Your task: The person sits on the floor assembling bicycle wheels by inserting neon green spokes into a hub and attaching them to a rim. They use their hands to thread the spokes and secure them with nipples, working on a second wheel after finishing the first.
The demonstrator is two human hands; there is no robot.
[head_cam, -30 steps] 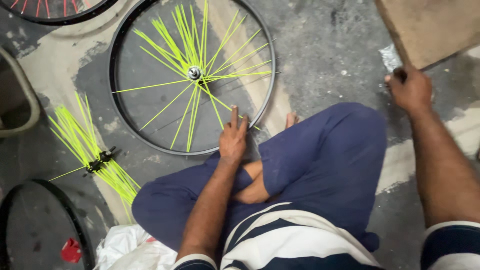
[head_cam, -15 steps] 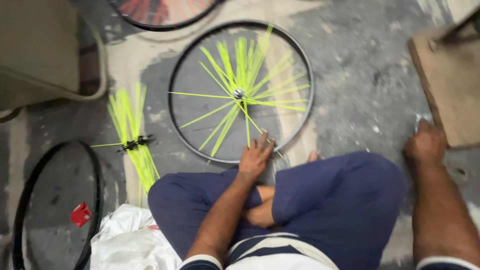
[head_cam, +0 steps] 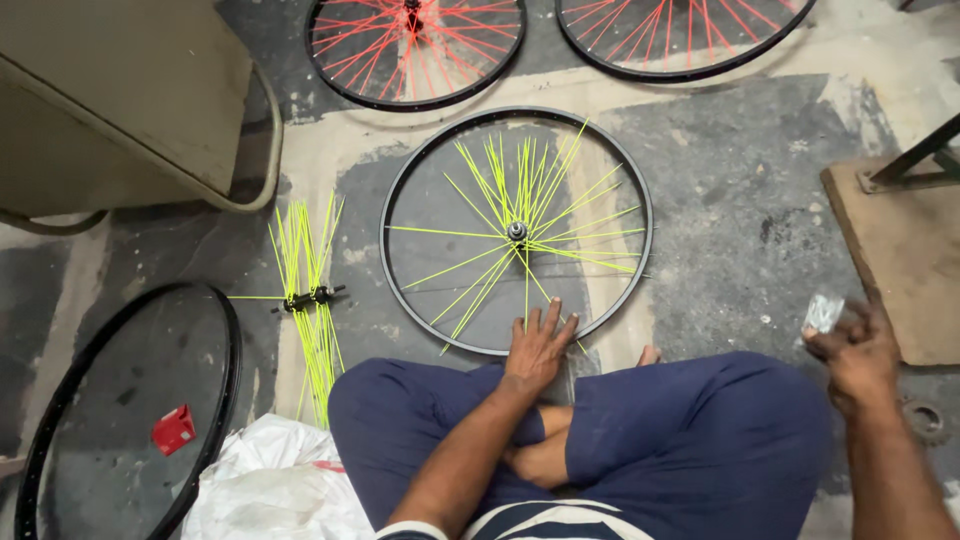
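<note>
- Your left hand (head_cam: 537,348) lay flat, fingers spread, on the near edge of the black bicycle rim (head_cam: 400,170), at about 6 o'clock on that wheel; it gripped nothing.
- That rim lay flat on the concrete floor (head_cam: 740,230) just ahead of your crossed legs, with neon-yellow spokes (head_cam: 560,195) fanning out from the hub (head_cam: 517,231) at its centre, most of them bunched between 11 and 4 o'clock.
- Your right hand (head_cam: 855,350) was curled closed at 3 o'clock of the view, pinching a small clear plastic packet (head_cam: 823,312) at its fingertips, well apart from the wheel.
- A flat wooden board (head_cam: 900,260) sat on the floor just beyond that hand.
- At 9 o'clock from the wheel a second hub with a loose bundle of yellow spokes (head_cam: 310,300) lay on the floor.
- Farther toward 8 o'clock lay a bare black rim (head_cam: 228,340), with a small red box (head_cam: 174,428) inside its circle.
- A crumpled white plastic bag (head_cam: 270,480) rested beside your left knee.
- At 12 o'clock two wheels with red spokes (head_cam: 415,45) lay side by side, partly cut off by the top edge of the view.
- A beige cabinet (head_cam: 120,100) stood at 10 o'clock.
</note>
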